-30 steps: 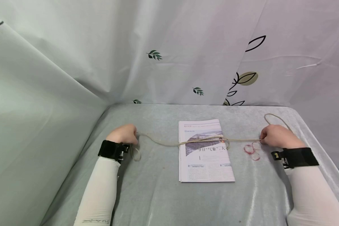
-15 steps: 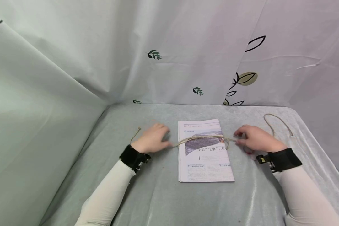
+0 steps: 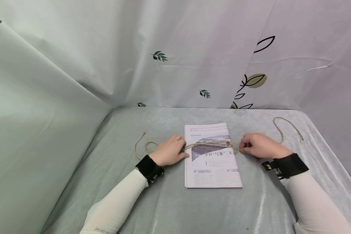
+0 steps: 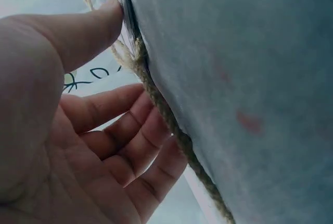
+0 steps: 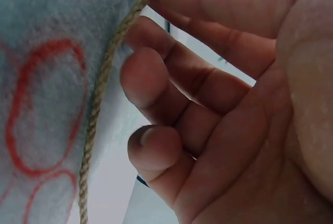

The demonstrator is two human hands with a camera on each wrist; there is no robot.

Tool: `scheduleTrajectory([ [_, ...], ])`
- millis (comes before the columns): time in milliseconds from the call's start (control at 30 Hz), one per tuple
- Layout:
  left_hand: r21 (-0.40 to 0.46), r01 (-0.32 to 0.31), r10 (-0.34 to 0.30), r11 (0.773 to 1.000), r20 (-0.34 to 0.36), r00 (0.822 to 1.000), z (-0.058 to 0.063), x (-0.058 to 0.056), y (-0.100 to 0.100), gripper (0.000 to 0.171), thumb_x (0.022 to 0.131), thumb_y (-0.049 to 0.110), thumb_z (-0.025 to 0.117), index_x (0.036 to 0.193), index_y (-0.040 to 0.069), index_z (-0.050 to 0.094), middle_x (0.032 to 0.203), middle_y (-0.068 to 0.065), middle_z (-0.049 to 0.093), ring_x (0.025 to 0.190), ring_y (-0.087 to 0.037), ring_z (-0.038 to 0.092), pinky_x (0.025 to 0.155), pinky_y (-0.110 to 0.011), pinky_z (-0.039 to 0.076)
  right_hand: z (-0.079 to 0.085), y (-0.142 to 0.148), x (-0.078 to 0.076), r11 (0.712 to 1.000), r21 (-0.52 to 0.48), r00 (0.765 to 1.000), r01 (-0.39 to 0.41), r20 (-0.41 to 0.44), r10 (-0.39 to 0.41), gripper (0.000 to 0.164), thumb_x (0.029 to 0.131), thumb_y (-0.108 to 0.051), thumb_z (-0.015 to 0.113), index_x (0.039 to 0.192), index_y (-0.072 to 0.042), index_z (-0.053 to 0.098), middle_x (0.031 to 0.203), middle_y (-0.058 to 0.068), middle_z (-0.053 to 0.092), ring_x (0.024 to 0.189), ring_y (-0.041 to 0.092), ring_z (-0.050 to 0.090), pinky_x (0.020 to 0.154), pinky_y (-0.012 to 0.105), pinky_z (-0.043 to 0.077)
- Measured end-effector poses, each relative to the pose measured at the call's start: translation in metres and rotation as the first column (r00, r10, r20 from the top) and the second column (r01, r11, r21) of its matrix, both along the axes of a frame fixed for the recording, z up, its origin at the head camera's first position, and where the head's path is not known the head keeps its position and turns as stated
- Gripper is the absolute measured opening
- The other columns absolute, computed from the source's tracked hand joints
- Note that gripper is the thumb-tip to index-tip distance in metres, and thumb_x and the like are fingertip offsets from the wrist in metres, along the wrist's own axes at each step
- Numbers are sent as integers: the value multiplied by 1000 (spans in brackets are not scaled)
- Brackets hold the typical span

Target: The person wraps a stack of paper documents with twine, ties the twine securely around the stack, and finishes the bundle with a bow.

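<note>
A folded newspaper (image 3: 213, 177) lies on the grey cloth, with strands of twine (image 3: 204, 144) crossing its upper half from side to side. At its left edge is my left hand (image 3: 169, 151). In the left wrist view the thumb (image 4: 96, 28) rests on the paper's edge, and the fingers are loosely bent beside the twine (image 4: 165, 112). My right hand (image 3: 261, 145) is just off the newspaper's right edge. There the thumb and forefinger pinch the twine (image 5: 101, 91), while the other fingers curl without holding anything.
One loose twine end (image 3: 138, 143) curves on the cloth to the left, and another (image 3: 289, 122) lies toward the back right. Red looped lines (image 5: 18, 104) mark the cloth under my right hand. A white patterned curtain (image 3: 175, 71) hangs behind the table (image 3: 210, 211).
Both hands have come inward from the twine's far stretches to the newspaper's sides. My left hand has let go of the left twine end, and the right has slid its hold close to the paper.
</note>
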State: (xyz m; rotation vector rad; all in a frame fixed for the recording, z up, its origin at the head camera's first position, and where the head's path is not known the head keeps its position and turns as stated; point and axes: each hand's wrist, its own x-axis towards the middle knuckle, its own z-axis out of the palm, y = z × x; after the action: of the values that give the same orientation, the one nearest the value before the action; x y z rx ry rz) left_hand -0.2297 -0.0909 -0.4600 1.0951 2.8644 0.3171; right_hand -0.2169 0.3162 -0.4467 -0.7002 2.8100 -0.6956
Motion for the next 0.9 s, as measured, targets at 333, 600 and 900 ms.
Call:
scheduleTrajectory([
  [333, 23, -7, 4, 1000, 132, 991, 11, -5, -12, 14, 109, 20, 75, 96, 17, 71, 89, 5, 68, 76, -12, 60, 72, -35, 53, 4, 8, 0, 998, -7, 991, 64, 120, -63, 9, 104, -8, 74, 98, -14, 76, 75, -6, 61, 57, 13, 59, 59, 33, 51],
  [600, -57, -24, 38, 998, 256, 966, 27, -11, -33, 22, 108, 21, 76, 88, 19, 66, 79, 5, 61, 71, -13, 56, 69, -33, 47, 0, 14, -5, 997, 66, 996, 44, 76, -49, 16, 106, -9, 70, 92, -17, 73, 67, -9, 57, 58, 11, 56, 69, 36, 48],
  [900, -92, -40, 62, 995, 246, 967, 33, -6, -29, 20, 107, 20, 76, 90, 17, 67, 77, 5, 61, 68, -13, 56, 68, -33, 47, 0, 11, -3, 996, 72, 997, 55, 43, -58, 15, 104, -9, 69, 91, -16, 71, 69, -9, 58, 58, 10, 57, 69, 36, 49],
])
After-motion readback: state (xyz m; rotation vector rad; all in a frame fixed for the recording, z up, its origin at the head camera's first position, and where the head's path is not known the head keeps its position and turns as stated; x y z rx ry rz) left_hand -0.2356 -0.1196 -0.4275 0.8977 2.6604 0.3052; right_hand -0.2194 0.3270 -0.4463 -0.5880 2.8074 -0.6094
